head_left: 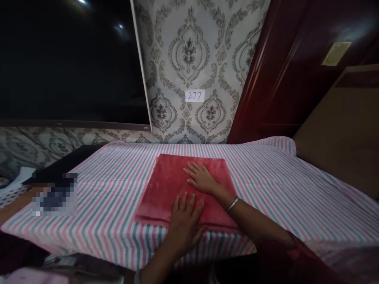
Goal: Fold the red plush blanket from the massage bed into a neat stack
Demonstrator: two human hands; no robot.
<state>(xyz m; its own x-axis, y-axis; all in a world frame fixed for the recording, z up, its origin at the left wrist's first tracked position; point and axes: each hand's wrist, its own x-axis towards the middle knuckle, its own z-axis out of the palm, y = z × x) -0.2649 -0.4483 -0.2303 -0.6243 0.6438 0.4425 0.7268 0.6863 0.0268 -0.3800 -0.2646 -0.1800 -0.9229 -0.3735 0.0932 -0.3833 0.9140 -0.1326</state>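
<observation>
A folded red cloth [166, 185] lies flat on a table covered with a pink, grey and white striped sheet [118, 185]. My left hand [184, 223] rests palm down on the cloth's near edge, fingers spread. My right hand [201, 178] lies flat on the middle of the cloth, fingers stretched out toward the left, a metal bangle [233, 204] on its wrist. Neither hand holds anything.
A patterned wallpaper wall [189, 59] with a small label reading 277 [194, 95] stands behind the table. A dark screen [68, 59] fills the upper left, a dark red wooden door [296, 67] the right. A black flat object [59, 167] lies at the table's left end.
</observation>
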